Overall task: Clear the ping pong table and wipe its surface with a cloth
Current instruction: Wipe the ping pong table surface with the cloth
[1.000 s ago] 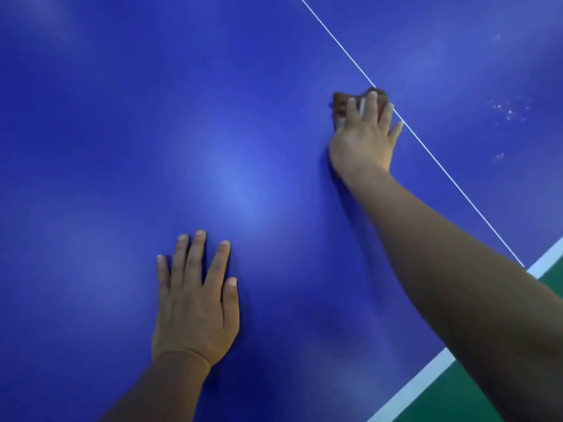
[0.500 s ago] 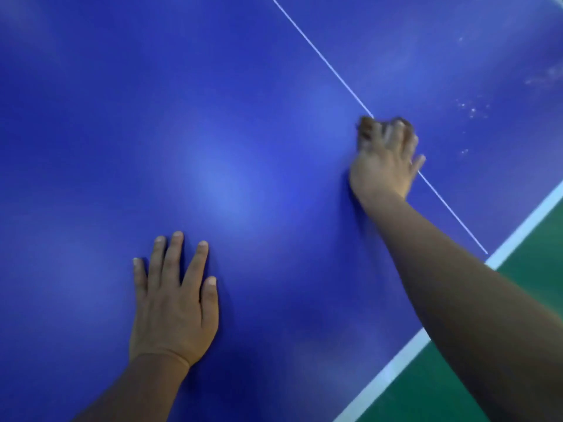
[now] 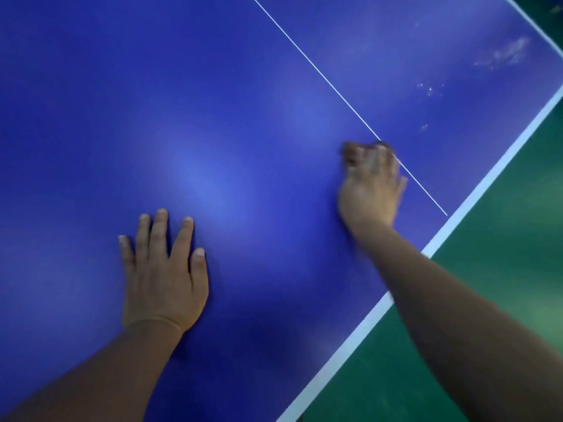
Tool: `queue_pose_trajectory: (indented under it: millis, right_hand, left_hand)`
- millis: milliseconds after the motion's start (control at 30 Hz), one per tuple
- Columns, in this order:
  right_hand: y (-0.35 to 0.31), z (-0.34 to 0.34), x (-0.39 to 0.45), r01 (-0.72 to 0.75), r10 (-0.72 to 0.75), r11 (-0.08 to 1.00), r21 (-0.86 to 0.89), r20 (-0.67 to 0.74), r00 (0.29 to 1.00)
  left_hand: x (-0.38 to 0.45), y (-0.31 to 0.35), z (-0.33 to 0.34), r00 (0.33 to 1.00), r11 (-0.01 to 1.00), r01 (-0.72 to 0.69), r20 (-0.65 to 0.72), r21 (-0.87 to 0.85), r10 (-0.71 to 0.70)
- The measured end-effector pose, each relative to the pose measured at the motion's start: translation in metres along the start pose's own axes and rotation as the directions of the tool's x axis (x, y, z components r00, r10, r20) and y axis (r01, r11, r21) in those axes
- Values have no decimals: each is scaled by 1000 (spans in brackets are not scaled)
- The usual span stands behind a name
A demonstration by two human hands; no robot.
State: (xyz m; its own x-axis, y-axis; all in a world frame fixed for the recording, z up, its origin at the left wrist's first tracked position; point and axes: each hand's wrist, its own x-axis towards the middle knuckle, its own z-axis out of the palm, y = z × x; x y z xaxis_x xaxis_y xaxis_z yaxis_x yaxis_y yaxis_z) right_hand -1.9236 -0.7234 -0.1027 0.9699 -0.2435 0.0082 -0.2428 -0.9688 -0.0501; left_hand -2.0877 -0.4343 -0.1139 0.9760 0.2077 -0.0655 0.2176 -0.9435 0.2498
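Wiping underway on a cleared ping pong table point(image 3: 243, 102): right hand point(image 3: 370, 190) presses a bunched cloth point(image 3: 350, 153) under curled fingers beside the centre line point(image 3: 320, 70), left hand point(image 3: 163, 278) braces flat, fingers spread, while pale smudges point(image 3: 502, 54) beyond the line remain.

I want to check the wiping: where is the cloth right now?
In the head view, the cloth is bunched under the right hand, right of centre, beside the thin white centre line.

Right hand point(image 3: 370, 187) dragged cloth point(image 3: 350, 155) nearer table edge.
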Motion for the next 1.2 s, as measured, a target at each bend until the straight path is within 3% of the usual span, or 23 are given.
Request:
queue_pose_trajectory:
  millis: [67, 133, 200, 233, 300, 367, 400, 433, 467, 533, 567, 600, 667, 700, 767, 867, 933, 967, 1000, 1067, 1100, 1167, 1200]
  right_hand:
    - [56, -11, 3, -274, 271, 960, 59, 52, 961]
    - [56, -9, -6, -292, 286, 952, 96, 72, 956]
    - [24, -2, -39, 45, -47, 995, 86, 32, 998]
    - [9, 1, -65, 292, -294, 954, 72, 24, 955]
    - [3, 4, -129, 691, -691, 722, 28, 65, 719]
    - [31, -1, -164, 855, -844, 519, 2, 159, 512]
    - [49, -4, -159, 870, -854, 493, -10, 185, 487]
    - [66, -5, -144, 838, -820, 543, -45, 186, 541]
    - [81, -4, -124, 748, -732, 661, -64, 165, 661]
    - [102, -9, -80, 372, -369, 928, -10, 112, 923]
    - [105, -12, -63, 160, -164, 986, 44, 106, 981]
    - [100, -15, -54, -2, -8, 996, 90, 109, 994]
    - [69, -13, -65, -82, 73, 992, 93, 100, 992]
    - [51, -9, -83, -11, 5, 997, 77, 87, 996]
    - [20, -1, -139, 304, -305, 952, 42, 41, 951]
    - [15, -2, -229, 742, -739, 669, 42, 145, 658]
    - [44, -6, -221, 827, -817, 561, 31, 181, 547]
    - [59, -6, -201, 802, -788, 598, -7, 177, 589]
    - [75, -4, -177, 721, -709, 692, -35, 155, 688]
    - [103, -8, -123, 397, -394, 918, -8, 113, 912]
    - [111, -12, -102, 200, -202, 979, 32, 118, 972]
    - [107, -15, -81, -75, 64, 993, 87, 130, 989]
    - [94, -13, -82, -116, 106, 990, 75, 126, 986]
  left_hand:
    - [0, 1, 0, 1000, 1000, 0, 6, -3, 0]
    - [-1, 0, -1, 1000, 1000, -5, 17, -6, 6]
    - [0, 0, -2, 1000, 1000, -3, 17, -5, 3]
    - [0, 0, -2, 1000, 1000, -3, 17, -1, 3]
    - [-1, 1, -2, 1000, 1000, -3, 18, -9, 4]
    - [-1, 1, -4, 1000, 1000, 1, 18, -24, -1]
    - [-1, 1, -5, 1000, 1000, 2, 21, -24, -1]
    - [-1, 2, -6, 1000, 1000, 2, 25, -21, -1]
    - [-1, 3, -7, 1000, 1000, 2, 28, -19, -1]
    - [-2, 4, -7, 1000, 1000, 4, 30, -19, -4]
    - [-2, 4, -7, 1000, 1000, 5, 30, -21, -4]
    - [-2, 4, -7, 1000, 1000, 4, 31, -23, -3]
    - [-2, 2, -6, 1000, 1000, 3, 30, -27, -2]
    - [-2, 2, -6, 1000, 1000, 1, 29, -27, 0]
    - [-3, 2, -5, 1000, 1000, 4, 31, -26, -4]
    - [-2, 3, -6, 999, 1000, 10, 36, -20, -9]
    - [-2, 3, -6, 1000, 1000, 2, 29, -21, -2]
    - [-2, 4, -6, 1000, 1000, 1, 23, -25, -1]
    - [-2, 3, -6, 1000, 1000, -1, 17, -28, 2]
    - [-3, 3, -4, 1000, 1000, -9, 7, -30, 10]
    - [-3, 2, -4, 1000, 999, -13, 4, -29, 13]
    - [-2, 2, -3, 1000, 999, -16, 6, -30, 16]
    - [-2, 1, -4, 1000, 999, -13, 7, -29, 13]
